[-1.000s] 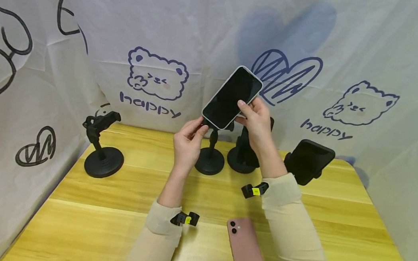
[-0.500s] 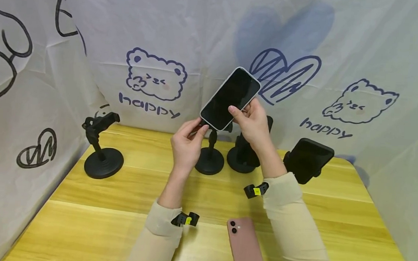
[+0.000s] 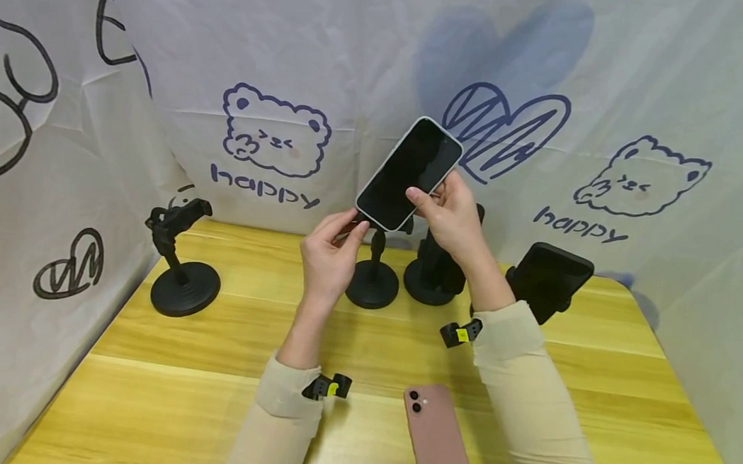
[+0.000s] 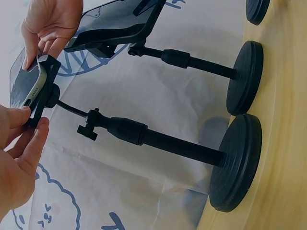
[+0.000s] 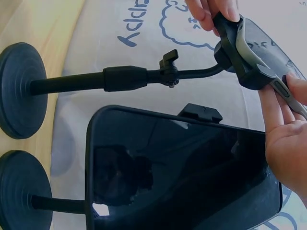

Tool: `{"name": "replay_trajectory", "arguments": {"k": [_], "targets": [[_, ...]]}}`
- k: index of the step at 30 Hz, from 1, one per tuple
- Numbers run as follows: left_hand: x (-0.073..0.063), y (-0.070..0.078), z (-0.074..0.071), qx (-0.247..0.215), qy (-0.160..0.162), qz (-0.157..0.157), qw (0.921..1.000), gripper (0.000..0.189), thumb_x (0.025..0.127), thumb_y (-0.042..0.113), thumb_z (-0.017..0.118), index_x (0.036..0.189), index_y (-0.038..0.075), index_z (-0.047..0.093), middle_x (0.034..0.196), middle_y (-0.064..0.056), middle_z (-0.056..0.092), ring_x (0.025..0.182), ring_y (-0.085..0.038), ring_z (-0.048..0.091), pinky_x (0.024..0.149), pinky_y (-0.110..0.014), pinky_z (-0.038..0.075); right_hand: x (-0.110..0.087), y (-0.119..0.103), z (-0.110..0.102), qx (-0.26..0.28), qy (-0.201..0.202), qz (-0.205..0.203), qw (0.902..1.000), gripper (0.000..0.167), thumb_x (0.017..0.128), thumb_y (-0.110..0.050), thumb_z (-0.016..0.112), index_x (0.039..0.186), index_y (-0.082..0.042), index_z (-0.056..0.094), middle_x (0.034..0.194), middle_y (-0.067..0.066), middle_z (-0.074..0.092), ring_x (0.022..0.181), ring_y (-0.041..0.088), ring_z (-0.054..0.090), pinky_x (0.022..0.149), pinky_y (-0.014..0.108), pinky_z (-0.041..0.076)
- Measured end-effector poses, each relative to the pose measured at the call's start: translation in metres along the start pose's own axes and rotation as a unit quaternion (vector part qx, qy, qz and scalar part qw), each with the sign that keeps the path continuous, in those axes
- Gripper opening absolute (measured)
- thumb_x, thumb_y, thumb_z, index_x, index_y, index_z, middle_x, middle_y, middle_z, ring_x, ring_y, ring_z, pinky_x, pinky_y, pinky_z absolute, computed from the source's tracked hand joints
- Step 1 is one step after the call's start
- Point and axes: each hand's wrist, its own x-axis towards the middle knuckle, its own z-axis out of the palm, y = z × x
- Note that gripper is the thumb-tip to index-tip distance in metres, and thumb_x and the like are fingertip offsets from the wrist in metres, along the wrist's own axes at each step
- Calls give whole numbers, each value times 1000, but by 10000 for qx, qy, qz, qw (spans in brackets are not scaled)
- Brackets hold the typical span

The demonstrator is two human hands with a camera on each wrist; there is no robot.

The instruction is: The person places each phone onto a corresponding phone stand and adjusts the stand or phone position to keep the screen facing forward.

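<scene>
A phone (image 3: 408, 172) in a pale case leans diagonally, screen toward me, in the clamp (image 5: 242, 60) of a black phone stand (image 3: 373, 286). My right hand (image 3: 457, 219) grips the phone's right side, thumb on the screen and fingers behind. At the lower left corner, my left hand (image 3: 330, 256) pinches the end of the clamp, its thumb by the phone's edge in the left wrist view. The clamp arms reach round the phone's sides in the right wrist view. Much of the clamp is hidden behind the phone in the head view.
Close on the right, another stand carries a black phone (image 5: 182, 167). A further dark phone (image 3: 550, 280) sits in a stand beyond my right wrist. At the left stands a phone stand (image 3: 183, 288) without a phone. A pink phone (image 3: 438, 435) lies face down near the front.
My right thumb has slid slightly left and down on the screen. Both hands stay at the phone and clamp, which have barely moved.
</scene>
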Motion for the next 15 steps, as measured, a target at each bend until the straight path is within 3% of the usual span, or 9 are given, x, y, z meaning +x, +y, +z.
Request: {"name": "replay_trajectory", "arguments": {"k": [15], "targets": [[1, 0, -4, 217, -10, 172, 9996, 26, 90, 0, 80, 115, -5, 77, 108, -20, 75, 94, -33, 75, 78, -41, 64, 2, -1, -5, -136, -194, 43, 9997, 46, 101, -1, 66, 142, 2, 45, 132, 22, 68, 99, 18, 75, 88, 34, 61]]}}
